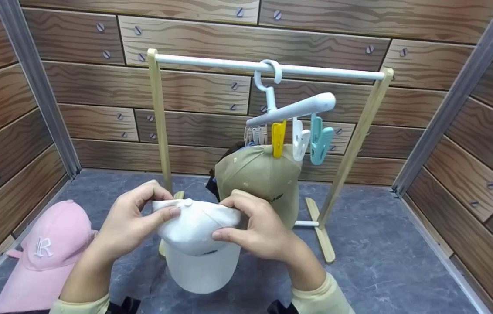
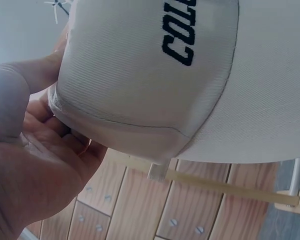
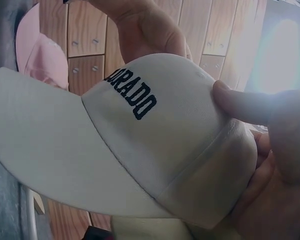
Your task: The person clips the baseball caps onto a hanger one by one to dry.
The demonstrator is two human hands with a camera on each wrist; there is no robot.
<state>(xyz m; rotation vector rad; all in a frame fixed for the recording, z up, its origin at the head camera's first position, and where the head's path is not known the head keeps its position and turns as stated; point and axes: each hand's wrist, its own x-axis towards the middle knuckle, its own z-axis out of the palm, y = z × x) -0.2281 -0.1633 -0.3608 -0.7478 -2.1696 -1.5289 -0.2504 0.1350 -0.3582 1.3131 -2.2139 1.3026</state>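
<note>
Between both hands hangs a white baseball cap [image 1: 200,257], its brim pointing down and dark lettering on its front. My left hand [image 1: 135,218] pinches the crown's left edge between thumb and fingers. On the opposite side my right hand [image 1: 257,224] grips the crown the same way, thumb in front. In the right wrist view the cap [image 3: 165,125] shows its lettering and long brim. Behind it, a khaki cap [image 1: 263,174] hangs from a white hanger [image 1: 292,109] by a yellow clip [image 1: 278,138]; the white cap and right hand cover part of it.
A wooden rack with a white rail [image 1: 211,62] carries the hanger. A white clip [image 1: 300,139] and a teal clip [image 1: 321,139] dangle at the hanger's right. A pink cap [image 1: 50,244] lies on the grey surface at left. Wood-patterned walls surround the area.
</note>
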